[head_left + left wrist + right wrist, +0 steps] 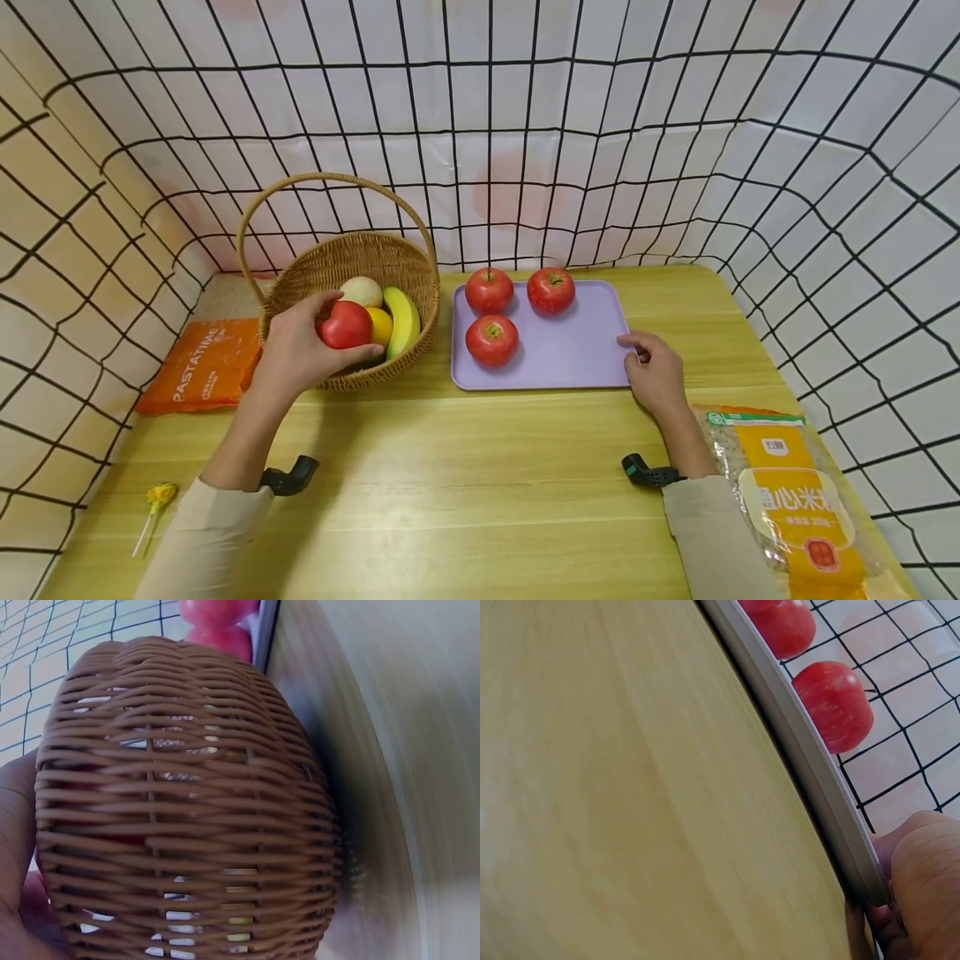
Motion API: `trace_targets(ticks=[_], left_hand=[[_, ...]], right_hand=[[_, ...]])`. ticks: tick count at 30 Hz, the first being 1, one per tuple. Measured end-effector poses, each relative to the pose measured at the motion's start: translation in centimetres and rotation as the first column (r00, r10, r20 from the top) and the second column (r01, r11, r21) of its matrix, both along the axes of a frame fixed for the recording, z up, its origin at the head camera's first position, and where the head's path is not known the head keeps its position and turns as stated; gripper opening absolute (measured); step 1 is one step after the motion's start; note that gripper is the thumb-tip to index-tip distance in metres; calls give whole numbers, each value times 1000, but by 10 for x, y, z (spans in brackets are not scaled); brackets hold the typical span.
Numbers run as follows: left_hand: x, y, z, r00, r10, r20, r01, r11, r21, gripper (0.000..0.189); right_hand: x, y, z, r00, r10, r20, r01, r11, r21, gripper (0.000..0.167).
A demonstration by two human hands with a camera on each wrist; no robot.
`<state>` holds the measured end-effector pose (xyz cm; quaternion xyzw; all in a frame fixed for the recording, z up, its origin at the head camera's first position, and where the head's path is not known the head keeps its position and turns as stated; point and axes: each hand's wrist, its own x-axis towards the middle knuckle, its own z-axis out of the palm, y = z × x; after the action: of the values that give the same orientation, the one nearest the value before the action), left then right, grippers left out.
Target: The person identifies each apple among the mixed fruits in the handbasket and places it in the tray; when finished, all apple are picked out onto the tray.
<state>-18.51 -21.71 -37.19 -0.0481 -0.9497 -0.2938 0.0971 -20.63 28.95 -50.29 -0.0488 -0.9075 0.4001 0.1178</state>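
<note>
My left hand (300, 345) reaches over the front left of a wicker basket (360, 245) and grips a smooth red apple (347, 325) between thumb and fingers. Beside that apple in the basket lie a pale round fruit (362, 291), a yellow fruit like a lemon (381, 326) and a banana (402, 323). With thumb and curled fingers, my right hand (656, 370) pinches the right edge of a purple tray (573, 350). Three red apples rest on the tray, one at its front left (492, 340). In the left wrist view, the basket's wall (187, 810) hides most of the held apple.
An orange pasta bag (202, 367) lies left of the basket. A yellow flower on a pale stem (159, 495) lies at the front left. Near my right forearm is a clear and yellow bag of grain (795, 492). Black wire grid (525, 133) stands behind the table.
</note>
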Motion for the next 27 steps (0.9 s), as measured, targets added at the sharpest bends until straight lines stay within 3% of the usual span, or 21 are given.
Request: trace_targets(ticks=[5, 17, 21, 27], left_hand=[[-1, 7, 0, 1000, 18, -1, -18, 1000, 21, 100], [-7, 30, 5, 998, -10, -64, 14, 998, 67, 85], [-9, 40, 5, 997, -11, -76, 19, 994, 110, 90], [-11, 56, 4, 988, -46, -147, 72, 982, 173, 90]], right_hand=[[2, -1, 1, 1000, 2, 5, -2, 1000, -4, 33], [1, 1, -2, 1000, 0, 4, 0, 1000, 1, 33], [-1, 2, -3, 1000, 5, -6, -5, 1000, 6, 32], [-1, 1, -2, 1000, 3, 6, -3, 1000, 3, 32]])
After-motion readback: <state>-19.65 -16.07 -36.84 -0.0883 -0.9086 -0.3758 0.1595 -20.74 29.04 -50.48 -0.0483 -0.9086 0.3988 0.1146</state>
